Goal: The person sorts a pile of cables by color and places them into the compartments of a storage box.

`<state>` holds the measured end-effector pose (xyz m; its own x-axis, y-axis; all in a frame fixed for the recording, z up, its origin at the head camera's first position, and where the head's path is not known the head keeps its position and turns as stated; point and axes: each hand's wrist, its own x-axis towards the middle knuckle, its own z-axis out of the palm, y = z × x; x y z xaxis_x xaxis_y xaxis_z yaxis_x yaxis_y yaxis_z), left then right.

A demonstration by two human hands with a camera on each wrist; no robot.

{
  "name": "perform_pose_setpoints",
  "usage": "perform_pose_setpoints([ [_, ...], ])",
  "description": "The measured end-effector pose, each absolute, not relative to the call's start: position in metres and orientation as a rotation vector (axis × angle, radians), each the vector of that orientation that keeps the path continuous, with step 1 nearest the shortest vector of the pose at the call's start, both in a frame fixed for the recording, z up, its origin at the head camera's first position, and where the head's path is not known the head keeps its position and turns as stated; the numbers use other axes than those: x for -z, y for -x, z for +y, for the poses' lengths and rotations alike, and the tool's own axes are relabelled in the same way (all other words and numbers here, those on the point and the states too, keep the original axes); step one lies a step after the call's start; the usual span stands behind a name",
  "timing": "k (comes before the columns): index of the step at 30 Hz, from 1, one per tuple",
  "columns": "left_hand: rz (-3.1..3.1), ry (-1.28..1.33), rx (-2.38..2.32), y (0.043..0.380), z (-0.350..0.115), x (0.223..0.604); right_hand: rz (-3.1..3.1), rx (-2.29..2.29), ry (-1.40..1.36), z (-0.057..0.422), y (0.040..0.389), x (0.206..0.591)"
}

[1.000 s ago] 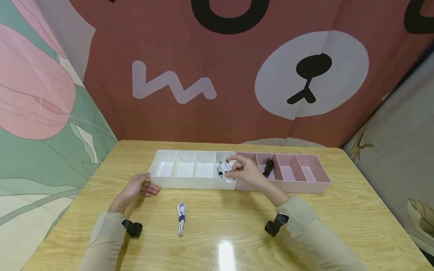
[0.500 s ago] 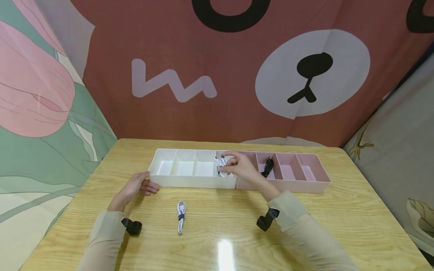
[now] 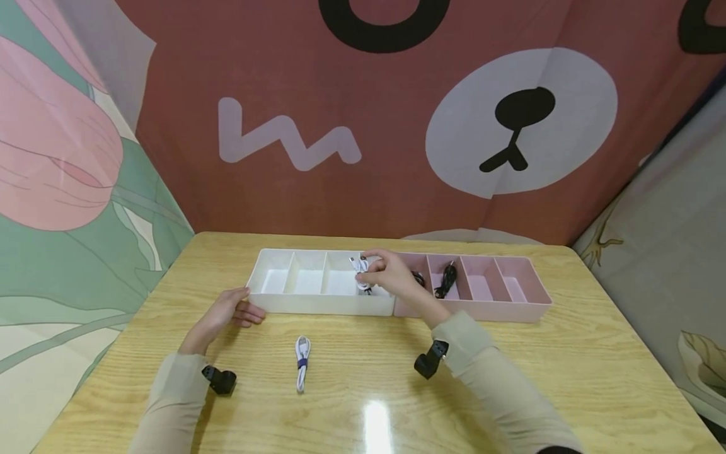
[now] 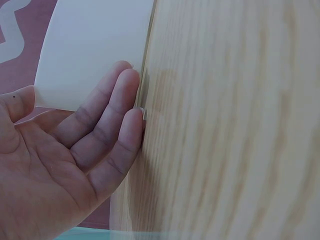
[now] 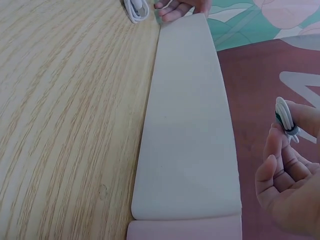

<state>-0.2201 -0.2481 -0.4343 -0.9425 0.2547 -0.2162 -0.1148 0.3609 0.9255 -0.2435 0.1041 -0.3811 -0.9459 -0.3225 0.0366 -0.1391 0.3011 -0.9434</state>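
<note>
A bundled white cable point(image 3: 360, 265) is pinched between the thumb and forefinger of my right hand point(image 3: 391, 277). It hangs over the white divided box point(image 3: 317, 305), near the divider of the rightmost compartment. In the right wrist view a dark tie wraps this cable point(image 5: 284, 117), held clear above the box rim. Beside the white box's left front corner is my left hand point(image 3: 229, 312). Its thumb touches the corner, and its loosely bent fingers point(image 4: 102, 117) rest against the front wall. The rightmost compartment is partly hidden by my right hand; some cable shows in it.
A second white cable point(image 3: 302, 364) with a purple tie lies on the wooden table point(image 3: 351, 391) in front of the box. The pink divided box point(image 3: 482, 311) adjoins the white one on the right. It contains a black cable point(image 3: 447, 280) and another dark bundle point(image 3: 418, 278).
My right hand has lifted the white cable from the rightmost white compartment and moved left with it. More of the pink box's dark bundle now shows. My left hand stays at the corner.
</note>
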Motion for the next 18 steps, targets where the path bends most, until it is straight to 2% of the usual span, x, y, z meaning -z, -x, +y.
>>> perform_pose_setpoints([
  [18,2.322,-0.136,-1.585,0.22,-0.249,0.433,2.514,1.721,0.247,0.078,0.258,0.403],
])
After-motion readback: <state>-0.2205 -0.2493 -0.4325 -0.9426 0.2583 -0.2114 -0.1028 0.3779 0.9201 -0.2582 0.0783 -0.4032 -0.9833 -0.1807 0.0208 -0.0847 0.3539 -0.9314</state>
